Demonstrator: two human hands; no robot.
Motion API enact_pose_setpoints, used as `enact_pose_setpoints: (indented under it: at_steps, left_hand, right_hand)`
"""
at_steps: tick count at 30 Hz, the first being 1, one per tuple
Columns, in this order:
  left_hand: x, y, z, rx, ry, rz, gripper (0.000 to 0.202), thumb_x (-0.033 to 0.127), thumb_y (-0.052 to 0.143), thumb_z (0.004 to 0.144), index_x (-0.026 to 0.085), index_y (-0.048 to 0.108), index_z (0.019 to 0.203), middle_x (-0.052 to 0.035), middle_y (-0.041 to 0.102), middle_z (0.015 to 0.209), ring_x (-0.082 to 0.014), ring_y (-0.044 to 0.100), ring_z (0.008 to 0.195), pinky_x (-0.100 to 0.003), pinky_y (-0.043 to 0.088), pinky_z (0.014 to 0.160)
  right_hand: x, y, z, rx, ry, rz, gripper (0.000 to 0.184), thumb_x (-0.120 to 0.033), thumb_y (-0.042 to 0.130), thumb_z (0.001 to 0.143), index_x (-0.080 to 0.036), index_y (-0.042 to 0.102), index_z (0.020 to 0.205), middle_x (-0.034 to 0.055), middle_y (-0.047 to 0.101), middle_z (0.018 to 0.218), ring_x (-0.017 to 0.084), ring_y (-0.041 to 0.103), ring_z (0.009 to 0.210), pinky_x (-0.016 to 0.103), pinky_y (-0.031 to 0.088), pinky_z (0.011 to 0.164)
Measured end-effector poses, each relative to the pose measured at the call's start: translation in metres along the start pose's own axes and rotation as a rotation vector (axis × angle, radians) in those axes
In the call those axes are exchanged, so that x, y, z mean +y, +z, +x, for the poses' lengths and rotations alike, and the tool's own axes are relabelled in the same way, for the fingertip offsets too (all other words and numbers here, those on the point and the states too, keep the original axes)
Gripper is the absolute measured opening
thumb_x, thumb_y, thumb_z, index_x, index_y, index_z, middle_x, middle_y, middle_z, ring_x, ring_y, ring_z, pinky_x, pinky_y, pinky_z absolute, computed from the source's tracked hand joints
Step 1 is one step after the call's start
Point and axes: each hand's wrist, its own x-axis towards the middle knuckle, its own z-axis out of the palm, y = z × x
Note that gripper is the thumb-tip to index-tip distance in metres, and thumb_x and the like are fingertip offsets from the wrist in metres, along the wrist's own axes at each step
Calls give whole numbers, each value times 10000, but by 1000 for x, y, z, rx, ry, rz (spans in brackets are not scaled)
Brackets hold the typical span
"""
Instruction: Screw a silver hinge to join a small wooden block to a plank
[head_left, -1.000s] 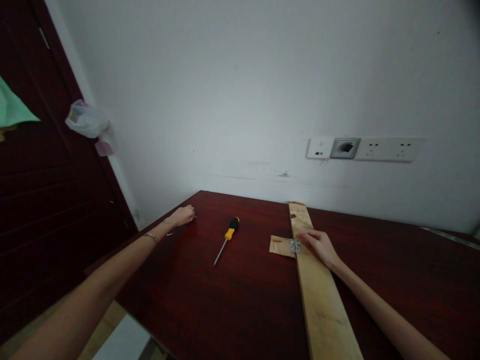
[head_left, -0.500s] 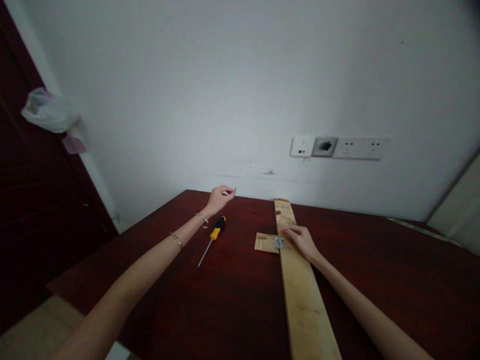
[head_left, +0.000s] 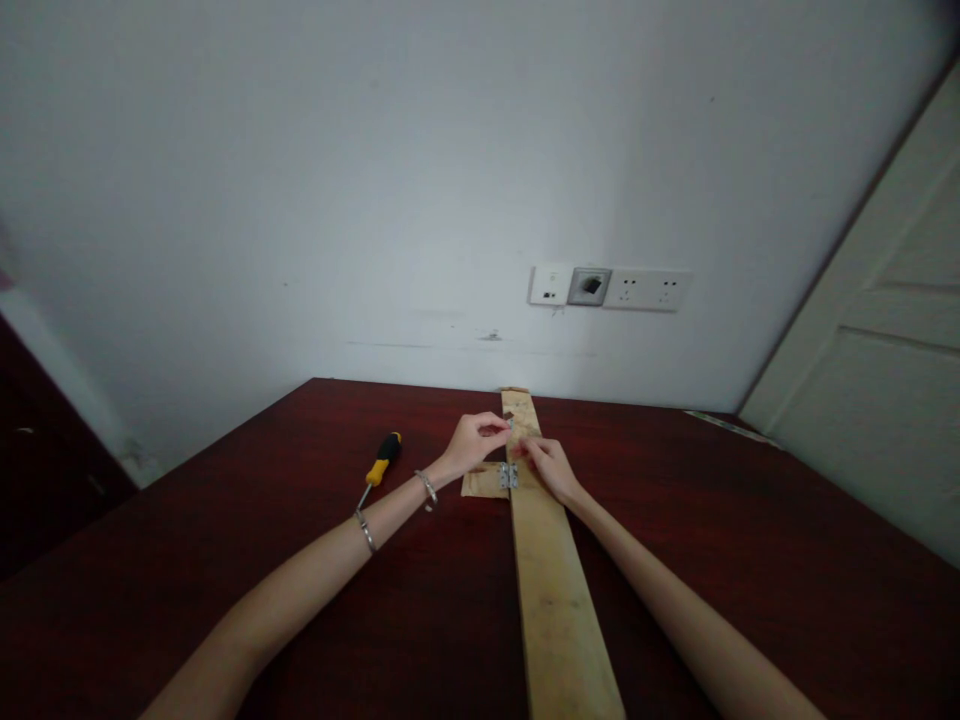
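A long wooden board (head_left: 562, 600) runs away from me across the dark red table. A small metal hinge (head_left: 508, 475) joins its left edge to a short wood piece (head_left: 480, 482). Over the board, just beyond the hinge, my left hand (head_left: 480, 440) is closed in a pinch on a tiny pale metal piece, by its look a screw (head_left: 511, 424). My right hand (head_left: 551, 465) rests on the board's right side, thumb and fingers drawn together close to the left fingertips. Whatever the right fingers hold is too small to make out.
A yellow and black screwdriver (head_left: 382, 462) lies left of the board, its shaft partly behind my left forearm. Wall sockets (head_left: 645, 290) sit above the table's back edge. A flat strip (head_left: 731, 428) lies at the back right, by a pale door (head_left: 885, 330).
My left hand has come rightward and down with the small screw, from the table's back to above the board. My right hand stays at the board. The view has turned right.
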Motion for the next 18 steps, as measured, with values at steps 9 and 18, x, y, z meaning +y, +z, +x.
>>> enact_pose_setpoints:
  at_steps: [9, 18]
  left_hand:
    - [14, 12, -8, -33, 15, -81, 174, 272, 672, 760, 105, 704, 797, -81, 695, 869, -161, 642, 798, -277, 507, 775]
    - [25, 2, -6, 8, 56, -21, 135, 238, 653, 752, 108, 689, 754, -67, 671, 803, -141, 611, 737, -253, 485, 704]
  right_hand:
    - [-30, -13, 9, -8, -16, 90, 382, -468, 521, 764, -154, 739, 785, 77, 708, 802, 184, 602, 712, 244, 438, 522]
    - [-73, -27, 7, -88, -58, 132, 250, -383, 651, 683, -166, 761, 740, 67, 727, 784, 173, 588, 688, 254, 433, 535]
